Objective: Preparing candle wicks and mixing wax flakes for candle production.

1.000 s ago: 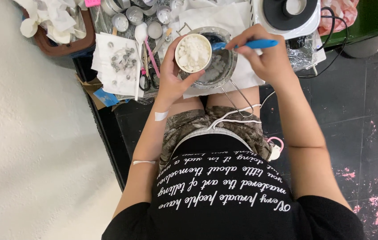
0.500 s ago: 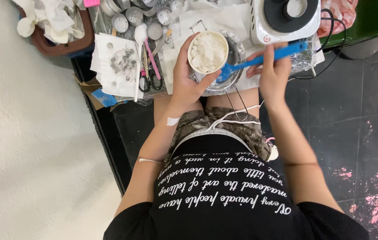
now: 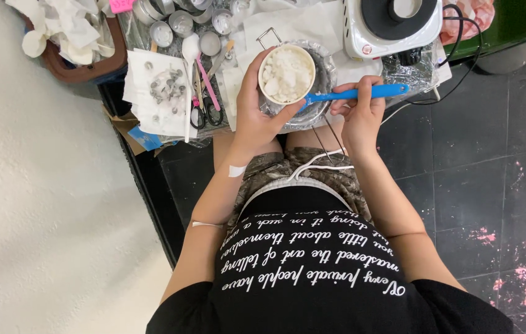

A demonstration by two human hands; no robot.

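left hand [image 3: 257, 117] wrapped round white cup [image 3: 286, 74] of waxy chunks: light, loose, spillable; grip the wall | right hand [image 3: 359, 114] pinching blue spatula [image 3: 353, 94]: stiff, hold handle

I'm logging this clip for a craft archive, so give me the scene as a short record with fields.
Left hand: left hand holds a white cup of white chunks
Right hand: right hand grips a blue spatula, blade end at the cup's rim
Beneath cup: metal pot on the foil-covered table
Behind: white hot plate
Left of cup: scissors, small metal tins, white paper with small metal bits
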